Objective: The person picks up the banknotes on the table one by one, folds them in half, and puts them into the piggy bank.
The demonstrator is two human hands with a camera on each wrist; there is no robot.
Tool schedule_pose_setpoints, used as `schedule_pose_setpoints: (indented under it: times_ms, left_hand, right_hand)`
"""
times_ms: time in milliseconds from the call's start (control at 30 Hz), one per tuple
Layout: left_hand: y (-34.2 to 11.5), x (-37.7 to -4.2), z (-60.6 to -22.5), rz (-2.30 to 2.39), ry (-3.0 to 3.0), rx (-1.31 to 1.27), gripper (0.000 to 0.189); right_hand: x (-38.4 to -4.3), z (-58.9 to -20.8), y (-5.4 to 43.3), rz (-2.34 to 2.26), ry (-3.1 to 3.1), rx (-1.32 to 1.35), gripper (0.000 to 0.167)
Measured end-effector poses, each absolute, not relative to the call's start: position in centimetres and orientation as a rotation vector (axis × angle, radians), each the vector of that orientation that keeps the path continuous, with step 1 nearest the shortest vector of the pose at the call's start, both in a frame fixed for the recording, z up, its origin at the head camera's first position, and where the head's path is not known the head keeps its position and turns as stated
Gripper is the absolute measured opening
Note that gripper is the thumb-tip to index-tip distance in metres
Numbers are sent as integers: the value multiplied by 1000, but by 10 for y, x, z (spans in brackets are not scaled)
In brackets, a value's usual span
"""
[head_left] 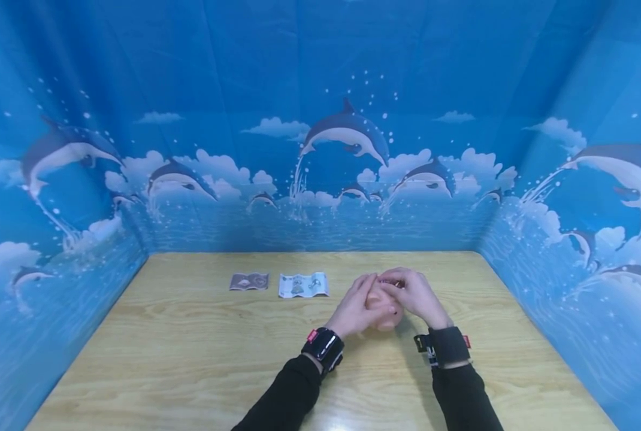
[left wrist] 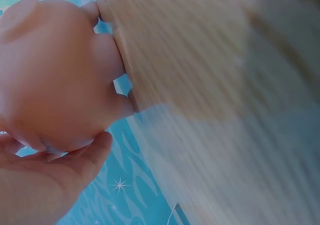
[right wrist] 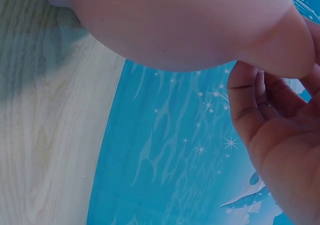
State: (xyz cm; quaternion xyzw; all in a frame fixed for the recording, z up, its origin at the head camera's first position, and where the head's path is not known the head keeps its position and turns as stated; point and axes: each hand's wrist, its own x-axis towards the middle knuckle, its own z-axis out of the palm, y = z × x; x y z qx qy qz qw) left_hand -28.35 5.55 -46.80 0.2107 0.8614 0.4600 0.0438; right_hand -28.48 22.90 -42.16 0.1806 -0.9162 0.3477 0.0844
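Observation:
A pink piggy bank [head_left: 386, 323] stands on the table, its stubby feet on the wood. Curved round one side of it, my left hand [head_left: 355, 311] grips the body, and its fingertips press the smooth surface in the left wrist view [left wrist: 60, 180]. My right hand [head_left: 414, 296] is at the top of the bank with its fingers bent and thumb close to them. Between those fingertips a small purplish piece shows, mostly hidden; its kind is unclear. In the right wrist view, the curled fingers [right wrist: 245, 100] are beside the bank's ear [right wrist: 285, 47].
A brownish banknote [head_left: 249, 282] and a bluish-white banknote [head_left: 304, 285] lie creased, side by side, left of the piggy bank. Blue dolphin-print curtains [head_left: 234, 120] enclose the back and sides of the wooden table [head_left: 191, 353].

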Motion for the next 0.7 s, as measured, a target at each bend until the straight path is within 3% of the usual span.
schedule_pose_setpoints:
  times_ms: [700]
  left_hand:
    - [54,-282,-468,1418,2632,663,97]
  right_hand:
    - [-283,-424,226,1070,-2670,435,16]
